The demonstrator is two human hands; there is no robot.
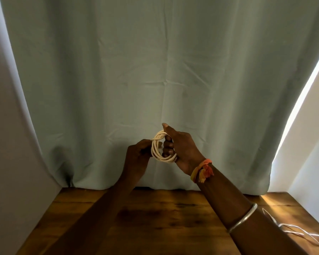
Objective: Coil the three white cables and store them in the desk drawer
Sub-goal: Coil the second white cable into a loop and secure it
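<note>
Two grips hold one coiled white cable [155, 148] up in the air above the wooden surface [155, 218]. The right grip [182, 148] has its fingers [167, 144] curled through the loops. The left grip [136, 155] pinches the loops' side. A loose white cable [295, 226] lies on the surface, far right.

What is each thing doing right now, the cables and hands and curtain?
Coiled cable: wound in loops, held up in the air.
Loose cable: uncoiled, lying on the desk.
Left hand: grips the coiled cable.
Right hand: holds it, curled through its loops.
Curtain: drawn shut.
</note>
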